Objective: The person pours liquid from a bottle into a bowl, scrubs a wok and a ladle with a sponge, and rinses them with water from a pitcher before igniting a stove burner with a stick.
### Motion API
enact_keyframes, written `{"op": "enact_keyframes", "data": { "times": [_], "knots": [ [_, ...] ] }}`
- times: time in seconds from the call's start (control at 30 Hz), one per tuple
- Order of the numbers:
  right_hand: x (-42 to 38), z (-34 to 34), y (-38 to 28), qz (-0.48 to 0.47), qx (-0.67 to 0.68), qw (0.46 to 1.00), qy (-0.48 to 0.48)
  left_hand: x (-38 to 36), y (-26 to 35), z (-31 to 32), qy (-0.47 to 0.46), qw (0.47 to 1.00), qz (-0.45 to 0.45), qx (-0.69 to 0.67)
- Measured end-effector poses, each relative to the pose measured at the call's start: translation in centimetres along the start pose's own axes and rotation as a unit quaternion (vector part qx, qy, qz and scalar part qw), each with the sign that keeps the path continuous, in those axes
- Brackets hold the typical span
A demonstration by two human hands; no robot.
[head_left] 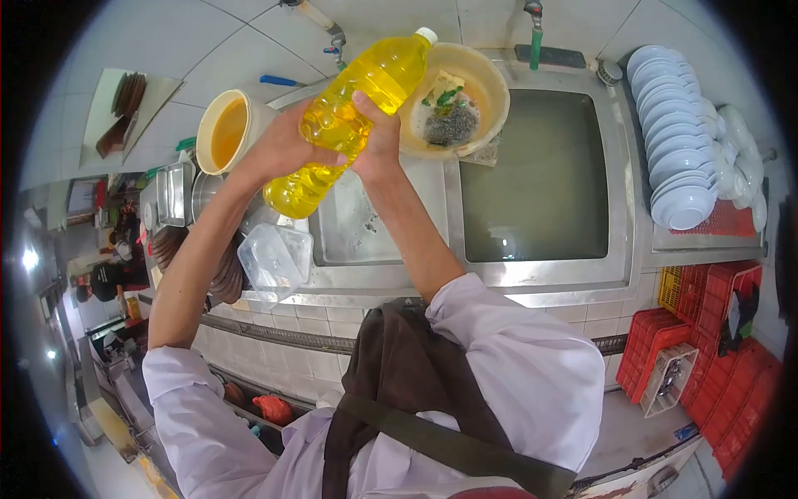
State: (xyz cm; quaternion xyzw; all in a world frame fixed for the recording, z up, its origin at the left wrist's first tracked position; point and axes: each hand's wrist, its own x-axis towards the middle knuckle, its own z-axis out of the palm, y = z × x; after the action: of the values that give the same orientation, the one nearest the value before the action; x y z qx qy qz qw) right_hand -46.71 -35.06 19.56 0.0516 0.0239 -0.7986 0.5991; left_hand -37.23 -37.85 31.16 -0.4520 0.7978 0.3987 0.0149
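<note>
A large clear bottle of yellow liquid (366,91) is held at a slant over the left sink, its white-capped neck pointing up and to the right. My left hand (287,148) is closed around its lower part from the left. From the right, my right hand (379,137) grips the bottle's middle, thumb up along its side. Just behind the bottle's upper end stands a cream basin (497,98) containing suds, a grey metal scouring pad (451,125) and a pale sponge with green bits. A cream bucket of orange liquid (228,133) is beyond my left hand.
The right sink (536,179) holds murky water. White plates (675,141) stand in a row on the right ledge, above red crates (652,353). Clear plastic containers (274,259) and metal pans (174,193) crowd the left counter. A green-hosed tap (535,48) projects from the wall.
</note>
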Motion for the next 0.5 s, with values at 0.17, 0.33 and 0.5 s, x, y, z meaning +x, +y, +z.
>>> {"op": "enact_keyframes", "data": {
  "times": [0.17,0.33,0.5],
  "knots": [
    [-0.2,-1.7,0.6,0.012,0.004,0.999,0.046,0.6,0.0,0.1,-0.056,0.996,-0.045,0.052],
    [-0.5,-2.0,0.3,0.051,0.049,0.994,0.078,3.7,0.8,0.9,-0.082,0.993,-0.086,-0.005],
    [0.0,-4.2,1.1,0.022,0.033,0.998,0.047,7.7,-0.9,1.8,-0.101,0.99,-0.103,0.006]
  ]
}}
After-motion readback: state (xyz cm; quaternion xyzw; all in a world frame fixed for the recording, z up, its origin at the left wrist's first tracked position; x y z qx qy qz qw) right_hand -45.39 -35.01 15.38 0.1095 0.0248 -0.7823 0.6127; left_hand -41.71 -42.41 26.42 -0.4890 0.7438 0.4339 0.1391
